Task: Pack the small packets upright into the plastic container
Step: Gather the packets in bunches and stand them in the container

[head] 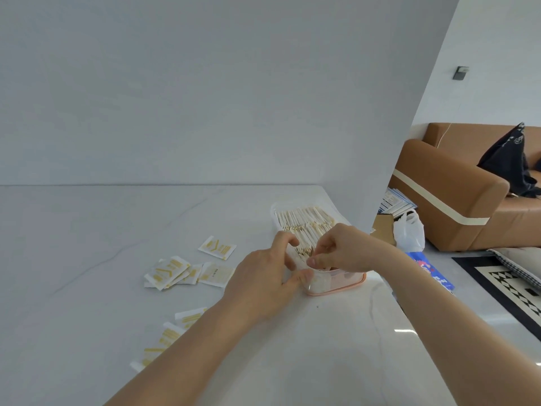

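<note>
both hands [295, 259] met at the near end of the plastic container [336, 284], left hand [263, 276] gripping its corner steady while right hand [336, 249] pinched upright packets [304, 222] into the row, loose packets [172, 272] waiting left on the desk [87, 230].

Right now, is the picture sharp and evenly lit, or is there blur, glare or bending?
Head view: soft overall, print on the loose packets unreadable; small glare on the floor; the wide lens tilts the wall edge; both hands cover the container partly.
</note>
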A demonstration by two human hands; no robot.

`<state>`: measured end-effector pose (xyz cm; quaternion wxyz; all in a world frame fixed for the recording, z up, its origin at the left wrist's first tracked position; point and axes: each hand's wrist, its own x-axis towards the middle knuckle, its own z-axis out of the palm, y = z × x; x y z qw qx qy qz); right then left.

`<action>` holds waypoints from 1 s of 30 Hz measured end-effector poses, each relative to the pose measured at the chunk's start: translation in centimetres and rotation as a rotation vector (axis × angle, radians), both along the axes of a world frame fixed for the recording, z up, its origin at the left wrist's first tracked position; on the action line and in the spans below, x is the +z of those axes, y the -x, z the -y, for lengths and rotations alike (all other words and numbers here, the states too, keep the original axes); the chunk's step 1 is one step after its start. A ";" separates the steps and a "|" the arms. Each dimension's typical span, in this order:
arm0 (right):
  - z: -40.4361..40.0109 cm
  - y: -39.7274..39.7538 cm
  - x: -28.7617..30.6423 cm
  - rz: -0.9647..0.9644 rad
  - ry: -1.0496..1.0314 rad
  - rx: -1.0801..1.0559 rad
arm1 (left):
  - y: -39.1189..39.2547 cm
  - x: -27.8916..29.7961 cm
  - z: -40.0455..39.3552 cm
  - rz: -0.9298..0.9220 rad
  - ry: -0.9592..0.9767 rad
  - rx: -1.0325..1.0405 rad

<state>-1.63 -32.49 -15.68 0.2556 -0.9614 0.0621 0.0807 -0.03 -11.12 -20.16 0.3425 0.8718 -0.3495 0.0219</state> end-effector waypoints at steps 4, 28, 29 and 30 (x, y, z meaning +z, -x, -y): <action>-0.4 0.7 0.1 0.139 0.086 -0.081 | -0.3 0.8 -3.1 0.038 0.121 0.070; -15.3 -0.2 -9.8 0.378 0.333 0.059 | -5.2 -2.2 -15.8 0.053 -0.513 0.509; -15.0 -0.2 -9.8 0.382 0.345 0.056 | -5.0 -2.5 -15.4 0.086 -0.524 0.485; -14.8 -0.2 -9.7 0.377 0.359 0.065 | -5.0 -2.9 -15.1 0.114 -0.521 0.450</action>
